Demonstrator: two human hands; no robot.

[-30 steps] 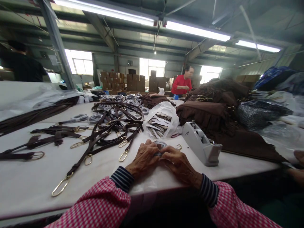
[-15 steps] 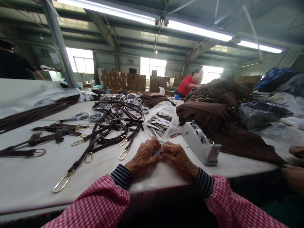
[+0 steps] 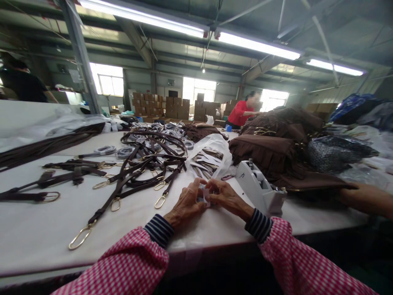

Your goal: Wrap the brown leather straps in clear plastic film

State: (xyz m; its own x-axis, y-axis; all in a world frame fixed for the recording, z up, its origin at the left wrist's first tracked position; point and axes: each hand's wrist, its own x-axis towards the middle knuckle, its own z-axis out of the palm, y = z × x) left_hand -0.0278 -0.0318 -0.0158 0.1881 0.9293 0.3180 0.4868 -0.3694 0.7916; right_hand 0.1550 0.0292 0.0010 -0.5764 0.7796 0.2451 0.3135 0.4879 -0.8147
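Observation:
Near the front edge of the white table (image 3: 147,237), my left hand (image 3: 188,203) and my right hand (image 3: 229,197) meet around a small wrapped bundle (image 3: 202,192), greyish with a pale tab on its near side. Both hands have bent fingers closed on it, and they hide most of it. A tape dispenser (image 3: 256,186) stands just right of my right hand. Beyond my hands lies an open clear plastic bag (image 3: 227,157) of flat slips. Dark brown straps (image 3: 119,182) with gold oval rings are tangled to the left of my left hand.
Brown fabric bags (image 3: 264,153) are heaped at the right. Another person's hand (image 3: 359,198) touches a brown piece there. A person in red (image 3: 241,112) leans at the far side. Coiled wrapped straps (image 3: 124,152) and long dark strips (image 3: 46,143) lie farther left.
The other person's hand at the right has moved inward and now grips the brown fabric, whose near edge is lifted. My right hand has shifted slightly left; the pale tab is more upright.

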